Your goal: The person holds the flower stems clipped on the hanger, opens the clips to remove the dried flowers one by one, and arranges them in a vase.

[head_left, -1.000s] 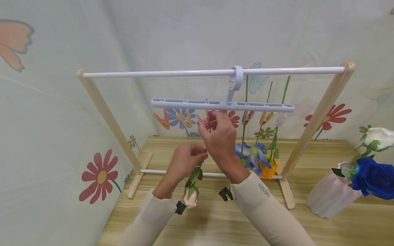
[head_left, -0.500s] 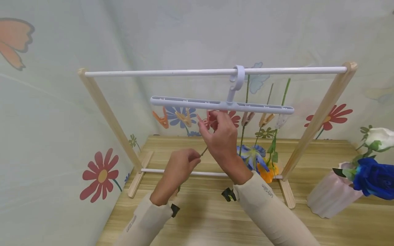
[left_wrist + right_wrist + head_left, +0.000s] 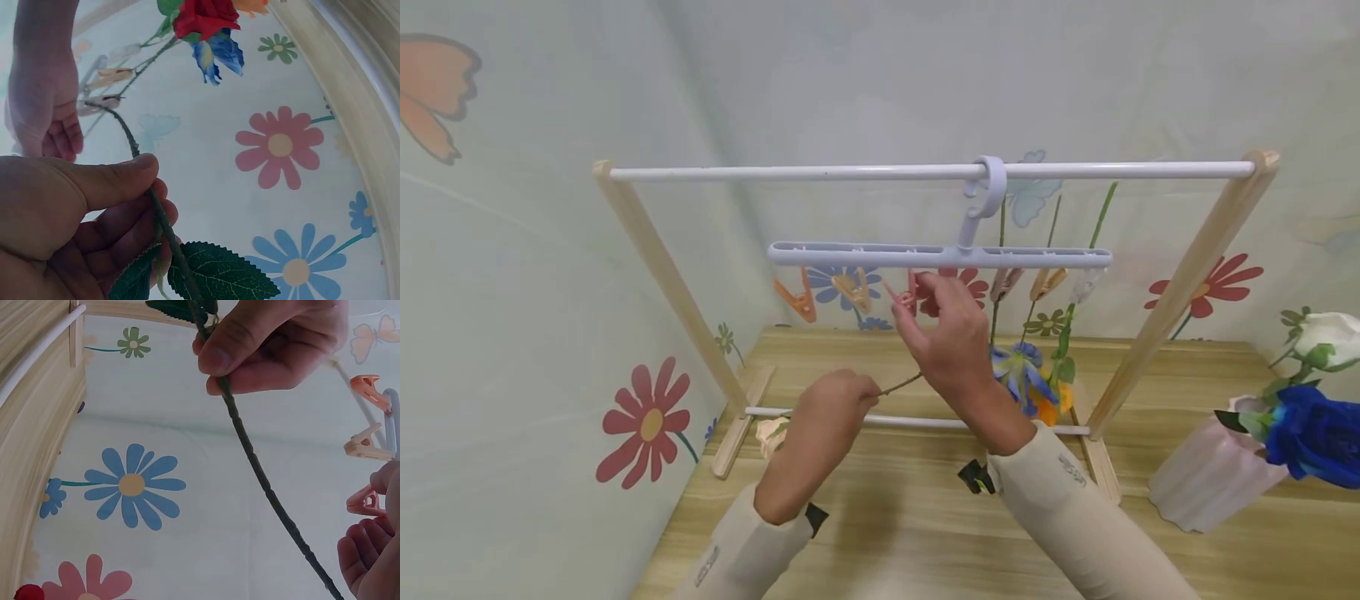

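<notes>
My left hand pinches the thin green stem of an artificial flower between thumb and fingers. Its pale pink rose head shows past the left of that hand, partly hidden. Dark green leaves grow just below the grip in the left wrist view. The stem's free end points toward my right hand. That hand holds a pink clothespin under the pale hanger, thumb and fingertips at its arms. Left of it dangle an orange clothespin and a beige one.
The hanger hooks over the white rod of a wooden rack. Clothespins on its right half hold upside-down flowers, among them a blue one and a red rose. A pink vase with roses stands at right.
My left hand has moved left and slightly down, swinging the stem from steep to nearly level and the rose head out to the left. The right hand stays at the pink clothespin.
</notes>
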`<state>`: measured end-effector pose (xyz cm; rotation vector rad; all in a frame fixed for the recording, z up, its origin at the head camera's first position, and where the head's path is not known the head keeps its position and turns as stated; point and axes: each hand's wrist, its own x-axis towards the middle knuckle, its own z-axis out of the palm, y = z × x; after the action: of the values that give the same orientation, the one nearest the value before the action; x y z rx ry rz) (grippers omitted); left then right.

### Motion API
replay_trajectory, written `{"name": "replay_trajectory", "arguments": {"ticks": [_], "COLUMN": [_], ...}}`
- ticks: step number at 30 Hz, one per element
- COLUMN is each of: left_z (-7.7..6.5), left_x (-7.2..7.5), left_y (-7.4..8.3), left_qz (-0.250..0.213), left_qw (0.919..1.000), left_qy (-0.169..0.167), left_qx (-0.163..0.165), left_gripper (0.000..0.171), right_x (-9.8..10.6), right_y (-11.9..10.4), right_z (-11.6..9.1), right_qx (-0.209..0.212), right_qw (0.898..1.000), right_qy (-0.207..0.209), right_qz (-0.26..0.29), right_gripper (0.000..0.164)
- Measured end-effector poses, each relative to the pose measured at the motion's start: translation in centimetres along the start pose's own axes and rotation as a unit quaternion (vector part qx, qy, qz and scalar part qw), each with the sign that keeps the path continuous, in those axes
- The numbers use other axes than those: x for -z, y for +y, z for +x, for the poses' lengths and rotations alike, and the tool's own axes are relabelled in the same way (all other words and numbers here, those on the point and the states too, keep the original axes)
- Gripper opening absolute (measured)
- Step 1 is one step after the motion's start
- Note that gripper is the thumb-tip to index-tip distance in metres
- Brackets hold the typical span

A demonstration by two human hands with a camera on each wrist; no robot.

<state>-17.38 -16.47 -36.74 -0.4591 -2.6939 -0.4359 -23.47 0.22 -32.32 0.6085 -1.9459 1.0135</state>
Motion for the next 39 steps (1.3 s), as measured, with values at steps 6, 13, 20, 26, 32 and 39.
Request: {"name": "replay_trajectory", "arguments": {"ticks": [6, 13, 20, 26, 32, 39], "left_z": [-0.3, 0.1, 0.5, 0.6, 0.5, 0.6], "left_x": [0.7, 1.1, 1.2, 1.0, 0.7, 0.8], "left_y": [1.0, 2.2, 2.8, 3.2, 3.8, 4.4], "left_qz": [0.015, 0.027, 0.037, 0.045, 0.045, 0.033], "left_qw": [0.9994, 0.9984, 0.9968, 0.9957, 0.9961, 0.9957], "left_qy": [0.001, -0.002, 0.01, 0.021, 0.006, -0.028], "left_qx": [-0.032, -0.05, -0.07, -0.078, -0.076, -0.081], "left_gripper": [0.006, 0.008, 0.019, 0.02, 0.015, 0.013], "right_x": [1.1, 2.7, 3.9, 4.1, 4.4, 4.7], "right_y": [0.3, 0.2, 0.7, 1.3, 1.5, 1.1], "right_z": [-0.5, -2.2, -4.6, -6.1, -7.0, -8.0], "right_qx": [0.029, 0.015, 0.081, 0.169, 0.188, 0.187], "right_qw": [0.999, 0.992, 0.97, 0.957, 0.954, 0.952], "right_qy": [-0.04, -0.119, -0.208, -0.217, -0.205, -0.183], "right_qz": [-0.009, -0.044, -0.092, -0.096, -0.113, -0.157], "right_gripper": [0.027, 0.033, 0.032, 0.018, 0.019, 0.021]}}
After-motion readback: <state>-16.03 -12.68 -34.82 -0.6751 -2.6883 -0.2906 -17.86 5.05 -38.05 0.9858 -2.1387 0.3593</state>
